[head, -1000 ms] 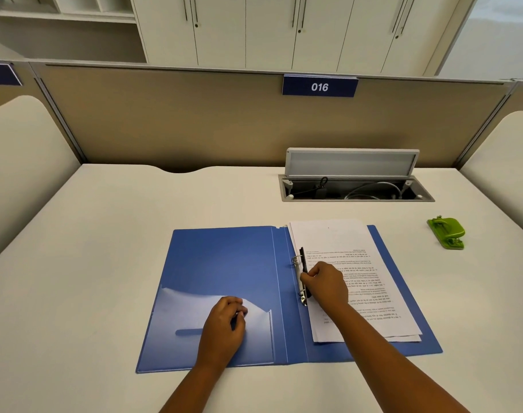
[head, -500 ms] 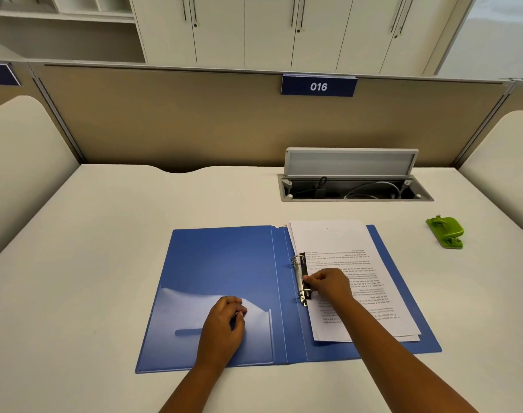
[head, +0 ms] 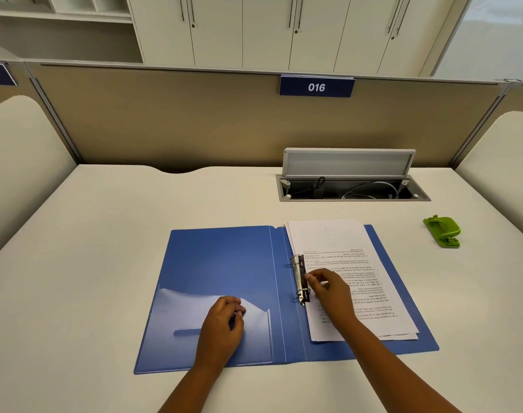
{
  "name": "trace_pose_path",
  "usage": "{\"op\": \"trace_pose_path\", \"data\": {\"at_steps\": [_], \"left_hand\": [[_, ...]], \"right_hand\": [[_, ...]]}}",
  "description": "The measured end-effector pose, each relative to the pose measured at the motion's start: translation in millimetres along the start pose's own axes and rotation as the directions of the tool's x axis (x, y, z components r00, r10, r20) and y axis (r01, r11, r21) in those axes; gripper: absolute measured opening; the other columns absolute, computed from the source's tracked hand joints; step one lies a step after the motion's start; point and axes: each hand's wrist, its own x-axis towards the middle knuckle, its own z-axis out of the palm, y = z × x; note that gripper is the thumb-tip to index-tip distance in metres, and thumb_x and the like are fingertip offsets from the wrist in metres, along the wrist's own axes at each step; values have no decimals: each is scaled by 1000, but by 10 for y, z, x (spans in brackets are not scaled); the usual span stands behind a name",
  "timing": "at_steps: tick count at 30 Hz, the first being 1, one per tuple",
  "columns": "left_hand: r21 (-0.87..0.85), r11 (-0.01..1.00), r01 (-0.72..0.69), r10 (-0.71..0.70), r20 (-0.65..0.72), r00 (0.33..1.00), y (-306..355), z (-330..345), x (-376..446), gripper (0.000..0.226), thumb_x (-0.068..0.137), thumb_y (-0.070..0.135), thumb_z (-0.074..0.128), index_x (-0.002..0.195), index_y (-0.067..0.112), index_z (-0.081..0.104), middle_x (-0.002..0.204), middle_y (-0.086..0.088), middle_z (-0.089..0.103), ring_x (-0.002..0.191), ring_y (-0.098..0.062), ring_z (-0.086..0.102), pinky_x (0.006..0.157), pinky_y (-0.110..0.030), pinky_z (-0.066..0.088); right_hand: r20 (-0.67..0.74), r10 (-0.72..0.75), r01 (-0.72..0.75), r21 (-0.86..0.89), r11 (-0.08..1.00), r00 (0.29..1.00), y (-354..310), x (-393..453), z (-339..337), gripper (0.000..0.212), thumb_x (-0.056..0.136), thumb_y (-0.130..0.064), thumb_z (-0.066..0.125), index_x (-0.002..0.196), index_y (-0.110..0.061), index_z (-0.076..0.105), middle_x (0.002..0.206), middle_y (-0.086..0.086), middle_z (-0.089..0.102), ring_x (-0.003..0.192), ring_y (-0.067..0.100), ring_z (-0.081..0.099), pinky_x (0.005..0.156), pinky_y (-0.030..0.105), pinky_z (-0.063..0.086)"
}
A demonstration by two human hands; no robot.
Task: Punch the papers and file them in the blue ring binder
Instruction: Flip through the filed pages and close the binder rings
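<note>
The blue ring binder point(head: 224, 263) lies open and flat on the desk. A stack of printed papers point(head: 346, 263) rests on its right half, threaded on the two metal rings point(head: 300, 278) by the spine. My right hand point(head: 328, 289) lies on the papers with its fingertips pinching at the ring mechanism's bar. My left hand point(head: 223, 323) presses, fingers curled, on the clear pocket of the left cover. The green hole punch point(head: 442, 232) sits apart at the desk's right.
An open cable box point(head: 352, 189) with its lid raised is set in the desk behind the binder. Beige partitions point(head: 194, 120) close off the back and both sides. White cabinets stand beyond.
My right hand shifted slightly down the ring bar, and the black lever that stood raised a second ago now lies flat. The left hand has stayed put.
</note>
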Motion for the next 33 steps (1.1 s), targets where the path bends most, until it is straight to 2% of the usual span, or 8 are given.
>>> {"op": "trace_pose_path", "data": {"at_steps": [5,10,18,20,24,27,31,33], "left_hand": [[-7,1000,-4,4,-9,1000,29,-6,-13,51,75,35,46,113,4,59,121,-12,60,109,-27,58,91,-23,38],[0,1000,-16,16,-8,1000,32,-12,-13,49,76,35,46,111,4,60,120,-12,61,108,-27,58,91,-23,39],[6,1000,-22,22,-9,1000,21,-10,-3,48,76,35,46,110,4,61,119,-12,62,107,-26,59,91,-25,41],[4,1000,-19,19,-7,1000,23,-13,-4,49,76,35,46,110,4,61,119,-11,61,107,-26,59,91,-25,41],[1,1000,-19,19,-3,1000,23,-14,-10,49,76,36,46,110,4,61,119,-11,61,107,-26,59,91,-23,41],[0,1000,-10,10,-1,1000,21,-16,-11,49,76,36,46,111,4,60,120,-11,61,107,-26,58,91,-23,40],[8,1000,-20,20,-5,1000,27,-17,-9,47,76,35,47,110,5,61,119,-11,62,106,-25,59,91,-23,41],[11,1000,-24,25,-7,1000,35,-15,-7,46,76,34,47,109,5,62,118,-11,62,106,-25,59,90,-23,41]], "right_hand": [[100,-101,115,-140,983,990,43,-155,34,18,83,-30,66,92,-14,67,83,-9,54,77,7,51,70,8,35],[86,-112,121,-95,988,990,86,-221,39,7,87,-23,60,92,-20,65,91,-5,57,85,11,53,79,15,41],[72,-116,122,-91,988,991,158,-263,-1,20,90,-15,56,107,-12,67,103,6,66,90,11,55,78,3,34],[60,-107,113,-93,989,992,187,-270,14,25,85,-20,63,110,-13,66,104,4,64,93,13,56,81,5,36],[93,-127,138,-131,982,988,255,-268,48,54,72,-55,66,114,-21,63,111,-2,60,100,13,53,93,25,42],[52,-141,147,-162,976,989,224,-278,47,88,65,-83,40,118,-17,61,113,-1,57,102,10,47,91,20,37],[39,-143,148,-170,974,989,72,-307,19,65,73,-60,59,123,-19,55,122,3,55,107,12,47,100,32,43],[39,-125,130,-208,969,991,18,-282,42,74,71,-63,61,130,-20,48,128,3,52,114,17,48,99,30,39]]}}
